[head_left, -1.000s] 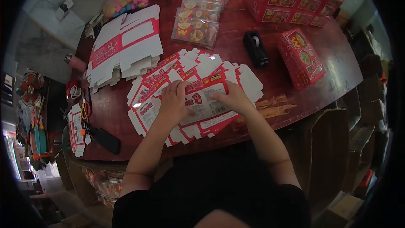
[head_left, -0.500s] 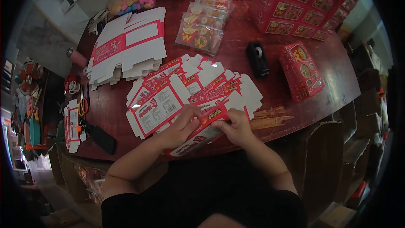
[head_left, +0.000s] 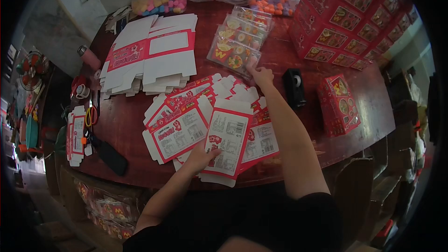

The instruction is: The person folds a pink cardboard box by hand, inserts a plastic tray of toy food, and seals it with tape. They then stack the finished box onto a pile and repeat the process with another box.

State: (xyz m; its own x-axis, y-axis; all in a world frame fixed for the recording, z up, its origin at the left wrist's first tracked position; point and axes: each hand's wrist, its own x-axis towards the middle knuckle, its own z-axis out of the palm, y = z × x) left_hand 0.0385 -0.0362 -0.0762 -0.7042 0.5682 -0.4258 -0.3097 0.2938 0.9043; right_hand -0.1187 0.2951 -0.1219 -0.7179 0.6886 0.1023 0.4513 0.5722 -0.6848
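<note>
My left hand (head_left: 199,159) grips the lower left side of a red-and-white printed carton (head_left: 228,137), thumb lying on its printed face. The carton is tilted above a fanned pile of flat cartons (head_left: 179,128) of the same print. My right hand (head_left: 261,74) is stretched forward to the nearest of several overlapping clear packets (head_left: 231,58) with colourful food pictures. Its fingers are closed at that packet's right corner; the thumb is partly hidden.
Larger flat cartons (head_left: 170,44) are stacked at back left. A black tape dispenser (head_left: 294,88), a finished red box (head_left: 339,105) and a tall stack of red boxes (head_left: 347,23) stand to the right. Scissors (head_left: 92,112) and a black phone-like object (head_left: 107,155) lie left.
My right hand has left the carton and reached forward to the clear packets. My left hand keeps the carton, now turned with its barcode face up. The view has shifted slightly.
</note>
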